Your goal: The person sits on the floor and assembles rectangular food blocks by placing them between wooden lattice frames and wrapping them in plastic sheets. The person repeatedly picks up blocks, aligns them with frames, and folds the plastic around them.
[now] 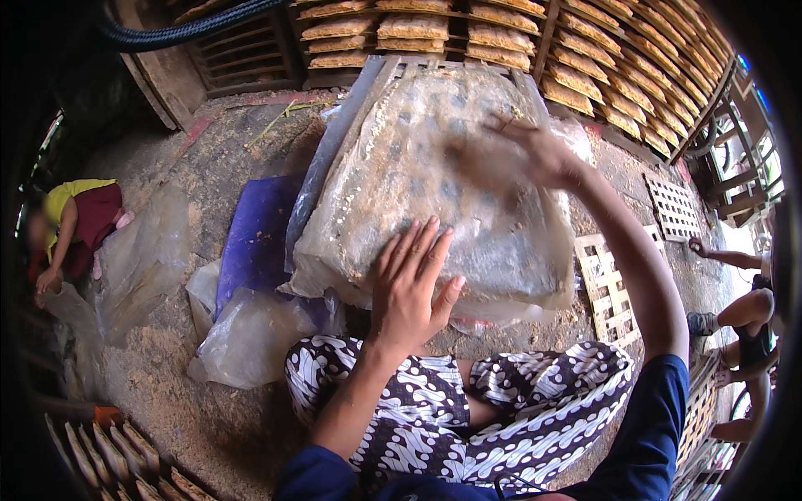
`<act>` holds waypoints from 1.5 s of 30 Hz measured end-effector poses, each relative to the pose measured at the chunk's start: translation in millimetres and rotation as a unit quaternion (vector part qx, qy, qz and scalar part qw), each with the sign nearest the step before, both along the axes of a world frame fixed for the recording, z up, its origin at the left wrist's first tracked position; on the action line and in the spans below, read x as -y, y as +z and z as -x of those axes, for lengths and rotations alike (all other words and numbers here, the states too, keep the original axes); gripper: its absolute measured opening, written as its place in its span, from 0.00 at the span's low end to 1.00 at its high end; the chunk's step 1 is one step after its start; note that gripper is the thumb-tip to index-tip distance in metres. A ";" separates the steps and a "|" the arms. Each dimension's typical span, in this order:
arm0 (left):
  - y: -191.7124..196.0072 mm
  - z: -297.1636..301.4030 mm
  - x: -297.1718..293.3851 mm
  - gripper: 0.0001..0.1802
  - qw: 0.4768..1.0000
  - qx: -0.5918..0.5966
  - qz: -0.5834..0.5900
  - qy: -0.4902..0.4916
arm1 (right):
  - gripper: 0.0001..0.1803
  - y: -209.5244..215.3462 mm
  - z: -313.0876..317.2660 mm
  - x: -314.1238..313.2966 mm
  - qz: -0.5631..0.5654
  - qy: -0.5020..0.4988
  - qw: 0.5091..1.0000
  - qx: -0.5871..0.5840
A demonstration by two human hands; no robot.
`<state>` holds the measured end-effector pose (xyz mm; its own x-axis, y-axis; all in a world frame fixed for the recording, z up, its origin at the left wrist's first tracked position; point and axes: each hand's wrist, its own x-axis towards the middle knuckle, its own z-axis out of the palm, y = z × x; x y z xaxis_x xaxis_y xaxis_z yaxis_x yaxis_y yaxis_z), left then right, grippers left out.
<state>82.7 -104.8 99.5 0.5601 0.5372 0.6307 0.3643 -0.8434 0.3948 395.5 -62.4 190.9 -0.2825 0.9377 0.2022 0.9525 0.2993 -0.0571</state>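
Observation:
A cloudy, wrinkled plastic sheet lies over a slatted rack, with pale crumbs scattered along its left side. Flat on its near part rests my left hand, fingers stretched out and thumb apart. My right hand is over the sheet's far right part, blurred by motion. Its fingers look stretched toward the sheet's middle, and I make out nothing in them. Dim square gaps of the rack show through the plastic, and its slats stick out at the far end.
Racks of flat orange-brown slabs stand at the back. Left of the sheet lie a blue-purple sheet and crumpled plastic. Lattice panels lie to the right. One person crouches at far left holding plastic; another person's limbs show at right.

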 end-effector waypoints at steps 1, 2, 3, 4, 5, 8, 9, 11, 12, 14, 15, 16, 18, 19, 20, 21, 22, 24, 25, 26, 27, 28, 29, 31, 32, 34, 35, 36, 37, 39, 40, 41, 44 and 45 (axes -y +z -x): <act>0.1 -0.1 0.7 0.29 1.000 0.000 0.003 0.000 | 0.28 -9.1 1.6 -5.8 0.039 0.064 0.997 0.019; 1.3 0.1 -0.2 0.29 1.000 0.003 0.006 -0.003 | 0.28 -14.9 -15.1 -16.8 0.069 0.037 0.997 -0.022; 2.6 -1.5 -0.2 0.29 1.000 0.005 0.001 -0.005 | 0.28 -16.0 -49.3 -21.4 0.106 0.001 0.992 -0.061; 3.1 -5.7 1.8 0.29 1.000 0.010 0.002 -0.012 | 0.29 -6.4 -115.1 -16.7 0.119 -0.166 0.978 0.045; 2.4 -7.1 2.8 0.29 1.000 0.009 0.000 -0.012 | 0.30 -0.4 -153.3 -13.4 0.087 -0.265 0.956 0.097; -0.5 -8.2 2.3 0.29 1.000 0.017 -0.002 -0.014 | 0.32 13.8 -212.6 -3.7 -0.047 -0.441 0.887 0.127; -1.8 -8.4 4.1 0.29 1.000 0.022 0.006 -0.019 | 0.33 8.1 -215.0 5.6 -0.089 -0.481 0.864 0.121; -1.4 -4.2 3.4 0.29 1.000 0.015 -0.006 -0.005 | 0.32 2.1 -161.2 0.8 -0.142 -0.322 0.930 0.110; -1.2 -3.9 2.7 0.29 1.000 0.013 -0.012 -0.003 | 0.31 1.5 -138.9 4.4 -0.136 -0.268 0.953 0.035; -2.6 -4.6 2.8 0.28 1.000 0.017 -0.018 -0.002 | 0.29 2.0 -82.7 21.7 -0.124 -0.184 0.974 -0.049; -2.4 -3.2 3.6 0.27 1.000 0.015 -0.020 -0.006 | 0.29 0.3 -56.4 35.4 -0.120 -0.159 0.978 -0.058; -1.7 -1.3 5.2 0.26 0.999 0.019 -0.029 -0.015 | 0.28 -4.3 -34.6 48.3 -0.118 -0.133 0.984 -0.020; -3.5 3.7 13.7 0.25 0.998 0.033 -0.052 -0.028 | 0.28 -6.5 13.5 83.6 -0.044 -0.133 0.987 -0.078; -4.0 6.3 18.3 0.25 0.996 0.039 -0.067 -0.033 | 0.29 -10.9 27.6 97.0 -0.017 -0.143 0.985 -0.091; -7.8 9.0 24.1 0.26 0.996 0.035 -0.073 -0.046 | 0.29 -19.4 32.6 106.8 -0.016 -0.132 0.988 -0.075; -11.6 8.9 30.9 0.27 0.994 0.015 -0.084 -0.068 | 0.29 -23.7 35.9 112.5 -0.019 -0.120 0.991 -0.056; -18.5 7.1 38.9 0.28 0.991 -0.005 -0.095 -0.089 | 0.30 -27.6 38.3 115.3 -0.023 -0.106 0.993 -0.038; -33.7 10.3 50.9 0.31 0.983 -0.072 -0.092 -0.140 | 0.30 -34.9 37.8 115.4 -0.029 -0.109 0.991 -0.073; -34.7 17.1 48.0 0.32 0.958 -0.194 -0.198 -0.072 | 0.30 -37.6 36.6 115.3 -0.035 -0.112 0.989 -0.089; -35.9 37.8 34.0 0.36 0.968 -0.182 -0.170 0.013 | 0.30 -39.8 39.3 115.9 -0.036 -0.125 0.986 -0.106; -37.5 55.3 19.3 0.40 0.971 -0.169 -0.137 0.098 | 0.30 -42.3 37.2 117.0 -0.044 -0.126 0.985 -0.113; -38.2 73.2 4.4 0.44 0.966 -0.157 -0.100 0.179 | 0.31 -46.2 34.8 116.9 -0.052 -0.127 0.983 -0.120; -35.5 99.0 -11.8 0.44 0.929 -0.201 -0.014 0.309 | 0.31 -48.8 32.1 120.1 -0.060 -0.134 0.981 -0.130; -36.3 169.7 -31.4 0.40 0.859 -0.164 0.040 0.483 | 0.31 -49.7 37.8 116.4 -0.067 -0.131 0.980 -0.135; -31.9 188.4 -26.6 0.38 0.859 -0.152 0.018 0.489 | 0.30 -53.1 36.7 114.9 -0.073 -0.132 0.978 -0.145; -21.7 184.1 -10.4 0.35 0.882 -0.144 -0.025 0.449 | 0.29 -58.6 38.0 112.3 -0.082 -0.128 0.975 -0.162; -20.8 171.8 -2.0 0.35 0.894 -0.139 -0.041 0.424 | 0.29 -60.1 36.0 114.4 -0.086 -0.129 0.974 -0.168; -20.8 155.0 4.7 0.36 0.937 -0.088 -0.064 0.333 | 0.29 -59.2 33.9 114.5 -0.091 -0.126 0.973 -0.171; -20.3 128.3 15.5 0.36 0.963 -0.060 -0.081 0.249 | 0.28 -58.9 29.8 118.7 -0.091 -0.132 0.973 -0.164; -12.7 87.0 45.3 0.37 0.993 -0.043 -0.086 0.073 | 0.28 -59.3 33.3 117.8 -0.093 -0.125 0.974 -0.165; -23.5 65.4 59.9 0.38 0.993 -0.056 -0.097 0.031 | 0.28 -59.2 35.2 116.3 -0.087 -0.115 0.977 -0.159; -32.0 51.5 69.3 0.39 0.989 -0.078 -0.124 -0.008 | 0.28 -56.8 40.3 110.1 -0.087 -0.102 0.978 -0.161; -33.5 43.3 46.8 0.40 0.967 -0.215 -0.081 0.112 | 0.28 -58.6 32.0 114.0 -0.084 -0.115 0.977 -0.160; -30.7 47.5 28.2 0.40 0.948 -0.252 -0.062 0.185 | 0.28 -58.8 27.9 117.1 -0.083 -0.127 0.976 -0.154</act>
